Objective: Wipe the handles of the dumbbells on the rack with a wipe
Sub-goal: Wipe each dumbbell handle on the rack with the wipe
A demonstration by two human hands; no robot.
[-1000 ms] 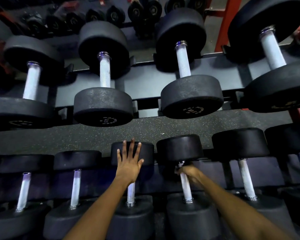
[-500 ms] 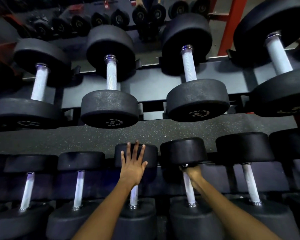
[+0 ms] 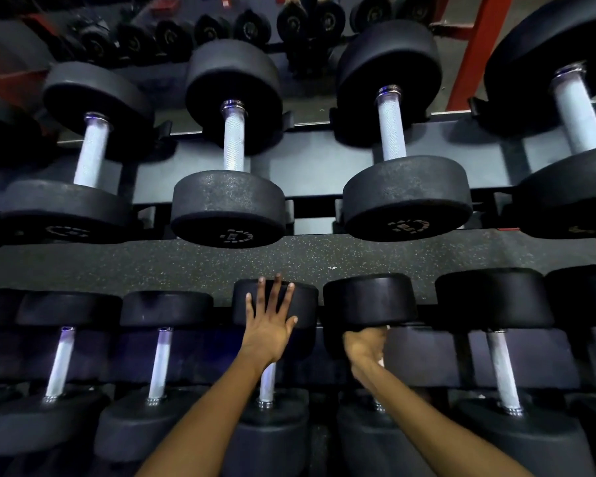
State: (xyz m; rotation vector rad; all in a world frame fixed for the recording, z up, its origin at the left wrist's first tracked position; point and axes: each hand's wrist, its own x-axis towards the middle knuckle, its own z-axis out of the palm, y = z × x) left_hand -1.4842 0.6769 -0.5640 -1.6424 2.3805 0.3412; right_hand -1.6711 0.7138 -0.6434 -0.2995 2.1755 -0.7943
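Black dumbbells with silver handles lie in two rows on a dark rack (image 3: 324,173). My left hand (image 3: 269,325) rests flat, fingers spread, on the far head of a lower-row dumbbell (image 3: 303,304), whose handle (image 3: 267,383) shows below my wrist. My right hand (image 3: 365,346) grips the top of the handle of the neighbouring dumbbell (image 3: 370,301), just under its far head. A bit of white wipe (image 3: 381,361) peeks out at the edge of that hand. Most of this handle is hidden by my hand and forearm.
Larger dumbbells (image 3: 229,201) fill the upper shelf. More lower-row dumbbells lie left (image 3: 160,363) and right (image 3: 501,370) of my hands. Speckled rubber floor (image 3: 186,266) shows between the rows. A red steel post (image 3: 475,53) and another dumbbell rack stand beyond.
My right hand has slid up the handle from its middle to just under the far head. My left hand has stayed flat on its dumbbell head.
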